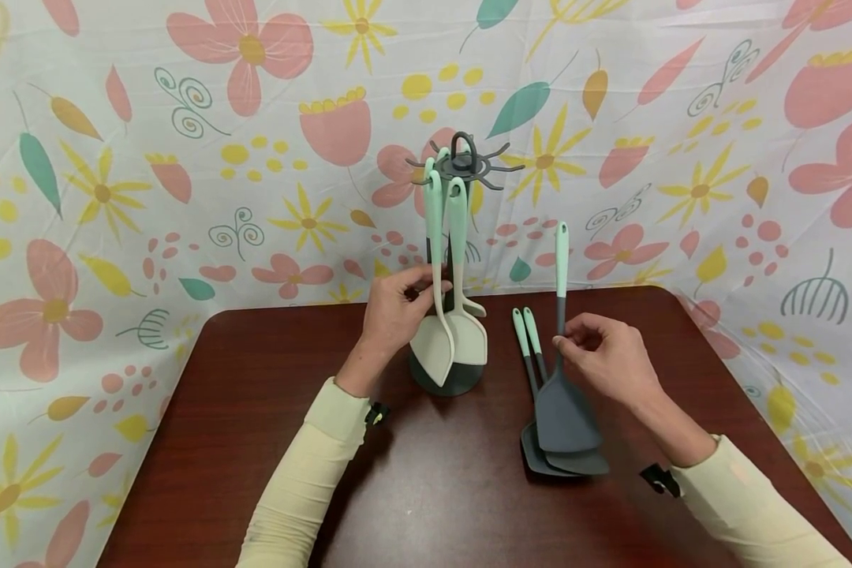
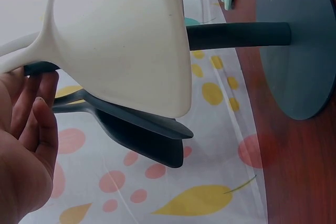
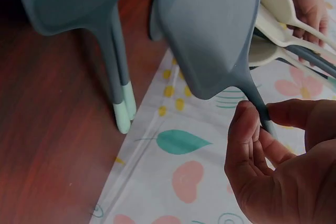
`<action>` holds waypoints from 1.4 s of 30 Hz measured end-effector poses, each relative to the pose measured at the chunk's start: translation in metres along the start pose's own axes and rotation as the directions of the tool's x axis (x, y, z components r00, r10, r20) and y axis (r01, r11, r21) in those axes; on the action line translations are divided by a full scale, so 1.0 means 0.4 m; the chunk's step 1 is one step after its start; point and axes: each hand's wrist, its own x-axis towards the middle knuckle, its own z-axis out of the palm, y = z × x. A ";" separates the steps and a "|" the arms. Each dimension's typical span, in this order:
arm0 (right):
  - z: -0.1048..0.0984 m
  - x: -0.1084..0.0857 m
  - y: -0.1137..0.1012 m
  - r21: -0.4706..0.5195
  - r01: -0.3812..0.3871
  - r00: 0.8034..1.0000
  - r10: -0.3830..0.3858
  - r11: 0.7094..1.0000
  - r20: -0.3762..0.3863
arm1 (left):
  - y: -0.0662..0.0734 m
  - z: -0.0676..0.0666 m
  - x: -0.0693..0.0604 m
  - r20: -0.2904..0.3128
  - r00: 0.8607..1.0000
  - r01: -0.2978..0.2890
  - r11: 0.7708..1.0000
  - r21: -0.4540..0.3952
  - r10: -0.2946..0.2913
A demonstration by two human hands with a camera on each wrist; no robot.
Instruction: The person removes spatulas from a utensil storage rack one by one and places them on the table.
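Spatula (image 1: 566, 418): here it is, up above the pair at table right, mint end high, grey blade low.
Right hand (image 1: 610, 359): thumb and fingers pinching the spatula's dark shaft, just above the blade.
Pair (image 1: 575, 464): two grey tools lying flat, blades overlapping, mint handles pointing to the backdrop.
Left hand (image 1: 394, 312): over at the rack, thumb and fingers closed round its pole (image 1: 450, 264), tucked behind a cream handle.
Rack (image 1: 461, 164): upright, hooks fanning out up top, round dark base (image 1: 454, 385) on the table (image 1: 270, 379).
Cream tools (image 1: 468, 339): hanging from hooks, two blades facing front.
Dark tools (image 2: 155, 148): hanging on the rack too, seen from the left wrist.
Backdrop (image 1: 412, 47): flowers and leaves, all across.
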 end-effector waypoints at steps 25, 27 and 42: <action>-0.001 0.021 0.068 -0.016 -0.196 0.942 0.192 0.981 0.276 | 0.008 0.001 0.006 -0.001 1.000 0.009 1.000 -0.019 -0.009; 0.003 0.023 0.075 -0.022 -0.202 0.935 0.200 0.979 0.292 | 0.007 0.001 0.005 -0.002 1.000 0.012 1.000 -0.020 -0.012; 0.030 0.027 0.110 0.027 -0.329 0.854 0.286 0.944 0.434 | 0.005 0.000 -0.001 0.004 1.000 0.014 1.000 -0.025 -0.014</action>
